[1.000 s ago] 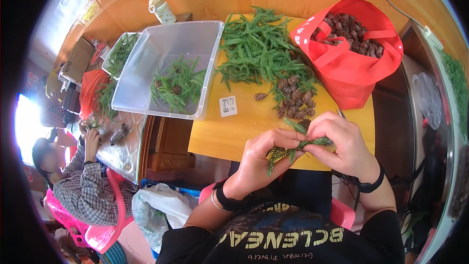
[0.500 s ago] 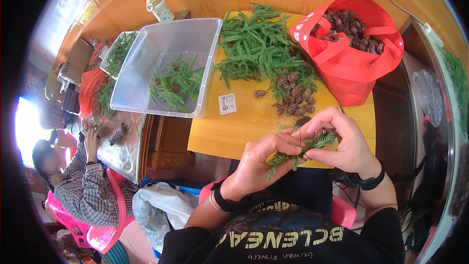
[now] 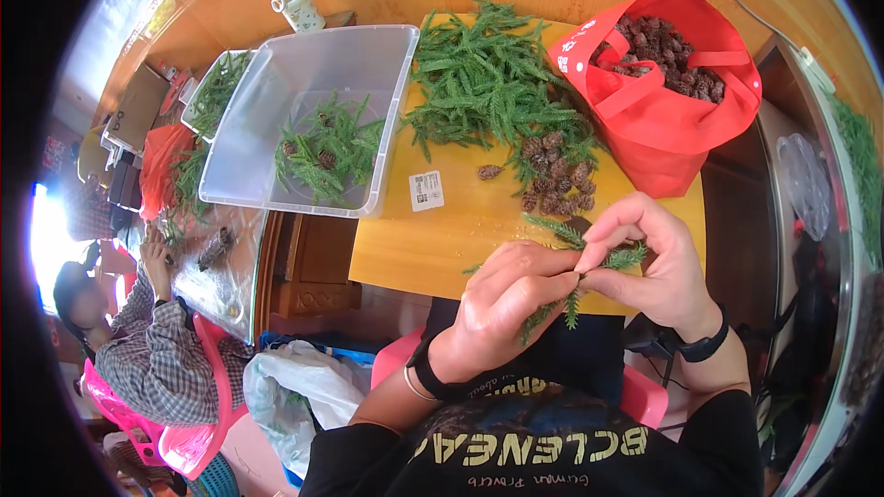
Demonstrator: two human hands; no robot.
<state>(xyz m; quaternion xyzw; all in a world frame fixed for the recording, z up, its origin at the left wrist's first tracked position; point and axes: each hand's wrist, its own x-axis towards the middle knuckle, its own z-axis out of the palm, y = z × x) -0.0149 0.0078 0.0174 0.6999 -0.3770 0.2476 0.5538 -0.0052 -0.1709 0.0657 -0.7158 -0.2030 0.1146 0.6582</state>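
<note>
A big see-through plastic bin (image 3: 313, 60) holds green needle-leaf twigs (image 3: 345, 133) and a few brown pine cones (image 3: 326, 159). Right of it, a bright red cloth bag (image 3: 645, 155) with two handles is full of dark brown pine cones (image 3: 668, 55). Farther left, a white tray (image 3: 191, 120) has more green twigs in it. Low down sits a crumpled white plastic bag (image 3: 308, 377); a bit of green shows inside, but I can't tell what it is.

A small bunch of fluffy green sprigs (image 3: 626, 257) is held up over the near edge of the yellow wooden desk (image 3: 396, 253). Its tips poke out up, right and down. The left hand (image 3: 511, 299) has its grip closed on the bunch. The right hand (image 3: 645, 262) has its grip pinched on it too, right by the left fingers.

The fingers hide the middle of the bunch. A dark brown thing (image 3: 578, 224) behind the right hand is mostly covered. The other person's hands (image 3: 155, 253) are small and blurry.
</note>
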